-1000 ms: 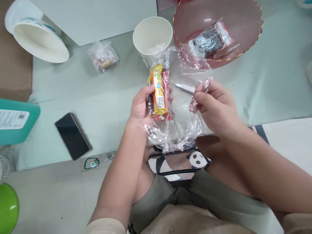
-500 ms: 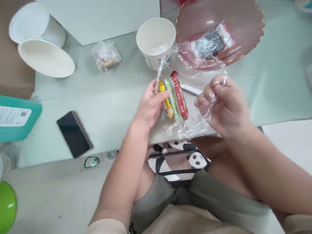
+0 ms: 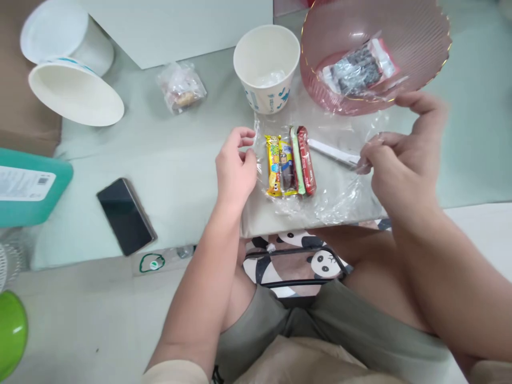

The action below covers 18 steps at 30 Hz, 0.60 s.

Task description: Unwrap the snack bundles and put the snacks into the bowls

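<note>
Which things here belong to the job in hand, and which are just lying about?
In use, apparently:
wrapped snack bars, between left hand and right hand
clear film around them
white tool beside right hand

Seemingly lying about:
phone
clear packet
tipped paper cup
upright paper cup
pink bowl
green container

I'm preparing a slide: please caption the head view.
Left hand and right hand flank wrapped snacks near a paper cup.

Head-worn view, facing forward, steeply down
</note>
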Motion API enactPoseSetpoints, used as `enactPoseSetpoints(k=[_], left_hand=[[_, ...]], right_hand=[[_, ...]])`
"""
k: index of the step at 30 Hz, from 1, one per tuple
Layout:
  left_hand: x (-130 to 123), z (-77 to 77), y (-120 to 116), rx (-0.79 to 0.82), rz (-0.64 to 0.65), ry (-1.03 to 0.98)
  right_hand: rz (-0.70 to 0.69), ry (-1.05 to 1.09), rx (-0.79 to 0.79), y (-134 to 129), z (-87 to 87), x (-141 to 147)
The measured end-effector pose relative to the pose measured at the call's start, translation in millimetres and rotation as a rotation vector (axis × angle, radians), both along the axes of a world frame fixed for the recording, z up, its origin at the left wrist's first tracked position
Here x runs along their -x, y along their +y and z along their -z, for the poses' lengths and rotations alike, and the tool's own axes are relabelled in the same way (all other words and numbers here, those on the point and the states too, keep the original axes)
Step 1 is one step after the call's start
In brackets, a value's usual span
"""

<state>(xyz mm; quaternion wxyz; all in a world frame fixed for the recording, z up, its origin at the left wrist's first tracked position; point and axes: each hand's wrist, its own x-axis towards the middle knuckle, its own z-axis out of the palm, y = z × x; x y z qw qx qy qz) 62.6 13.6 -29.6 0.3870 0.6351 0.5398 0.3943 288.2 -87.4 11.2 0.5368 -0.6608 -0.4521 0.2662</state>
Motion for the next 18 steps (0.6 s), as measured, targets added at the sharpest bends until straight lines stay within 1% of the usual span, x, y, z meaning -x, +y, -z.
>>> enactPoseSetpoints(k=[1,3,5,6,7,8,9,10,11,12,13,14,15,16,17,18], left_hand=[[2.9,-0.1,1.2,0.005,0.003,0.009],[9.0,0.9,3.7,0.019,0.01,0.032],[14.3,2.5,5.9,0.022,0.0,0.065],[16.3,2.5,6.5,0.015,-0.018,0.085],[17.6,1.6,6.6,-0.005,-0.047,0.102],[18.4,-0.5,5.9,-0.04,-0.076,0.113],[18.4,-4.0,4.3,-0.088,-0.088,0.116],[17.9,-8.6,1.5,-0.149,-0.07,0.11],[17.0,-13.9,-2.4,-0.221,-0.015,0.092],[15.6,-19.4,-7.3,-0.282,0.089,0.07],[14.0,-24.4,-13.1,-0.328,0.22,0.046],[12.4,-28.4,-19.4,-0.355,0.347,0.027],[10.8,-31.0,-26.0,-0.33,0.444,0.046],[9.6,-32.2,-32.3,-0.312,0.503,0.08],[8.8,-32.2,-38.2,-0.3,0.528,0.123],[8.8,-31.4,-43.1,-0.295,0.527,0.163]], right_hand=[[-0.005,-0.029,0.033,-0.8,0.2,-3.9],[-0.024,-0.128,0.157,-1.9,1.7,-12.1],[-0.05,-0.297,0.321,-3.1,2.1,-18.4],[-0.061,-0.403,0.376,-4.1,1.2,-19.9],[-0.064,-0.513,0.386,-5.5,-0.6,-20.1],[-0.054,-0.615,0.339,-7.2,-3.2,-18.9],[-0.041,-0.69,0.232,-9.2,-6.2,-16.5],[-0.049,-0.725,0.092,-11.1,-9.1,-12.9],[-0.099,-0.72,-0.046,-12.8,-11.4,-8.6],[-0.194,-0.684,-0.152,-14.2,-12.6,-3.8],[-0.324,-0.643,-0.21,-15.2,-12.3,1.1],[-0.463,-0.62,-0.225,-15.7,-10.5,5.8],[-0.585,-0.627,-0.195,-15.8,-7.4,10.1],[-0.663,-0.665,-0.144,-15.5,-3.3,13.5],[-0.701,-0.715,-0.088,-15.1,1.1,16.1],[-0.713,-0.764,-0.029,-14.7,5.2,17.7]])
